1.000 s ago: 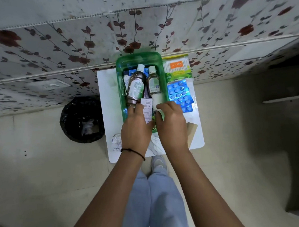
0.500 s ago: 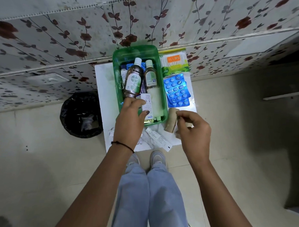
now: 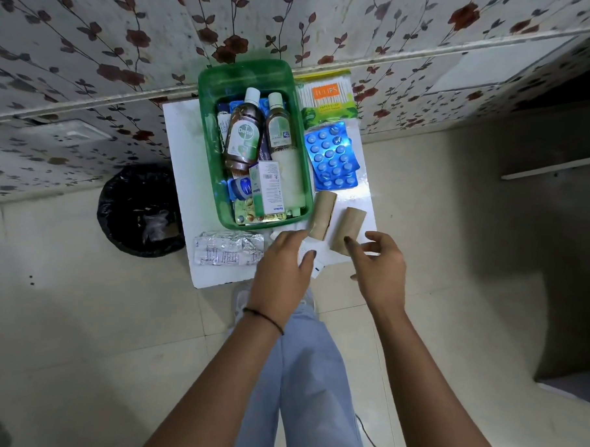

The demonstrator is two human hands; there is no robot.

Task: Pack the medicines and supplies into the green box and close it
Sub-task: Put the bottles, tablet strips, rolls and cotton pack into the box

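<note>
Head view looks down on a small white table [image 3: 184, 171] pushed against a floral-patterned wall [image 3: 91, 45]. The green box [image 3: 205, 152] stands open on the table's middle, its far end touching the wall and its near rim set back from the table's near edge. Inside lie a Dettol bottle [image 3: 242, 138], a second bottle [image 3: 279, 128], a white carton [image 3: 270, 188] and more packets, filling most of the floor of the box. To the box's right, the narrow strip of table carries a cotton swab pack [image 3: 328, 98] by the wall, blue blister packs [image 3: 333, 155] in the middle, and two tan bandage rolls [image 3: 334, 221] near the front. A silver blister strip [image 3: 228, 251] lies at the front left, close to the table's edge. A black bin [image 3: 140, 210] stands on the floor just left of the table.

The left hand [image 3: 283, 273] hovers palm down over the table's front edge, fingers loosely spread, covering a white packet; whether it touches it cannot be told. The right hand [image 3: 379, 267] is open, fingers curled apart, its thumb tip at the near end of the right-hand roll, holding nothing.
</note>
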